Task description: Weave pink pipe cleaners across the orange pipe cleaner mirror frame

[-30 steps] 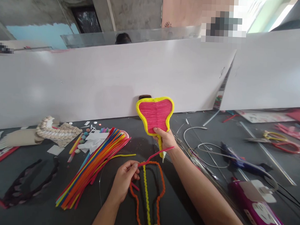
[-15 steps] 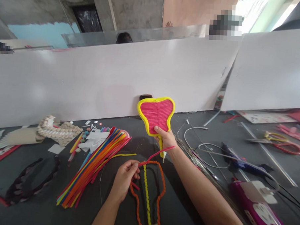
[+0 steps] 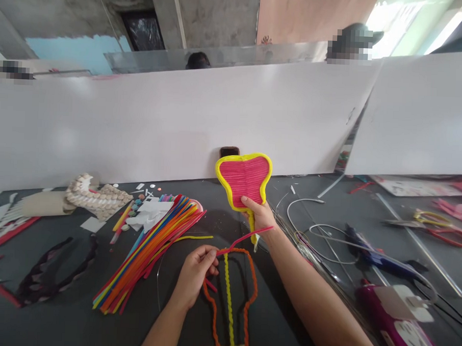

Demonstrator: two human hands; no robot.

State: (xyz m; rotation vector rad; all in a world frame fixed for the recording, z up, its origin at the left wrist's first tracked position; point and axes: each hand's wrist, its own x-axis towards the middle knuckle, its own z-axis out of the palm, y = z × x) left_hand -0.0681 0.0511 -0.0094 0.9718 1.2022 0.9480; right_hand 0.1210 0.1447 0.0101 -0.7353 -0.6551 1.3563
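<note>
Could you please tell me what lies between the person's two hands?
In the head view, a pink pipe cleaner runs from the pinching left hand up toward the right hand, which grips the pink-and-yellow fan by its handle.

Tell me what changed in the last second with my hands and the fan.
Nothing was moved, taken or let go; only the view shifted slightly. The right hand still holds the pink fan upright by its handle, and the left hand still pinches the pink pipe cleaner.
</note>
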